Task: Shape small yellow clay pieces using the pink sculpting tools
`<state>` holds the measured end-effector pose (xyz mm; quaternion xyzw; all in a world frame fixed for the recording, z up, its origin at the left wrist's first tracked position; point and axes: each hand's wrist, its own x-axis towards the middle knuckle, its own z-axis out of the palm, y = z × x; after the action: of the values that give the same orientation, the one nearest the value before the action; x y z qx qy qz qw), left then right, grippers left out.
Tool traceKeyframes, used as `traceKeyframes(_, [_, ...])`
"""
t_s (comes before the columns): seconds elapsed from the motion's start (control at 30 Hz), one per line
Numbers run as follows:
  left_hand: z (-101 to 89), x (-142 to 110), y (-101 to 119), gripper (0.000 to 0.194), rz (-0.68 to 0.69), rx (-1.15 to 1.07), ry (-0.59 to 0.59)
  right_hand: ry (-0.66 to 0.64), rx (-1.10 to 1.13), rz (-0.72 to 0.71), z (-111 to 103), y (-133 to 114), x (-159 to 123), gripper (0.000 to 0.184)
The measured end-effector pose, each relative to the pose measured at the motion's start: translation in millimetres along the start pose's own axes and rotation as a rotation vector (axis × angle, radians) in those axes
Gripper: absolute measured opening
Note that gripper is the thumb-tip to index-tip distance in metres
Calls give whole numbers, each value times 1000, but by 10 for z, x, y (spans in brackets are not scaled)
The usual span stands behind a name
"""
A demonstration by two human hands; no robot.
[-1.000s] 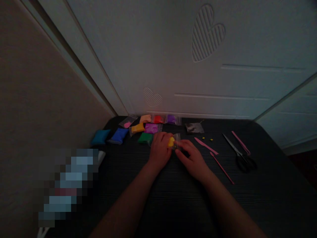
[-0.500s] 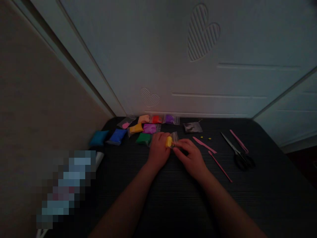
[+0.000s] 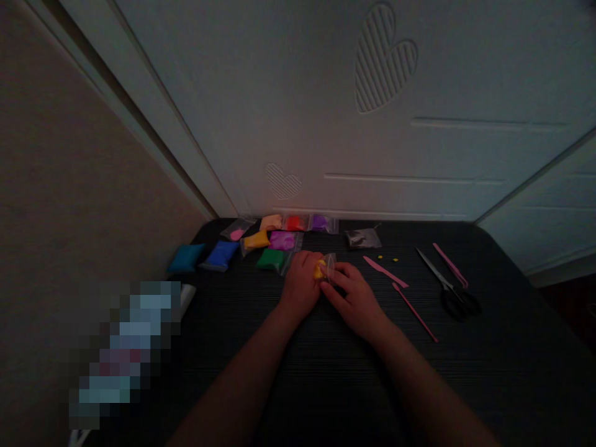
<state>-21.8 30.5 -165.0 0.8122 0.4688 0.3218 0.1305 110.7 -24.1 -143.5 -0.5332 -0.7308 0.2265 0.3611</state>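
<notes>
Near the table's middle, my left hand (image 3: 300, 285) is closed around a small clear zip bag (image 3: 331, 261) of yellow modelling clay (image 3: 319, 270). From the other side, my right hand (image 3: 356, 301) has its thumb and fingers bent against the same bag, the fingertips at or inside its opening; which of the two I cannot tell. Just beyond my left hand lies a bag of green clay (image 3: 270, 259). To the right of my right hand are a pink plastic modelling knife (image 3: 385, 272), a thin pink stick tool (image 3: 415, 312) and two tiny yellow pieces (image 3: 395, 260).
Bags of blue clay (image 3: 220, 254), orange-yellow clay (image 3: 256, 241), red clay (image 3: 295, 223) and purple clay (image 3: 320, 223) lie along the back left. A grey bag (image 3: 363, 238) sits at the back. Black-handled scissors (image 3: 446, 288) and another pink tool (image 3: 449, 265) are at right.
My right fingers have shifted slightly left and pushed further onto the bag. The yellow clay looks more crumpled than before. My left hand keeps its hold.
</notes>
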Motion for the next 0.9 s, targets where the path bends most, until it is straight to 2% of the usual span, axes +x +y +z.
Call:
traceKeyframes(0.43, [14,-4,-10,17,32,-5,-39,-8,-36,-41,-21,-14,-6,24])
traceKeyframes(0.57, [14,-1,16,17,37,25,-38,46,-9,-25,-37,-3,6,20])
traceKeyframes(0.8, [-6,0,11,28,2,38,10,157,44,24,-43,4,14,12])
traceKeyframes(0.9, [-21,5,6,27,7,48,12,156,41,32,-42,1,11,23])
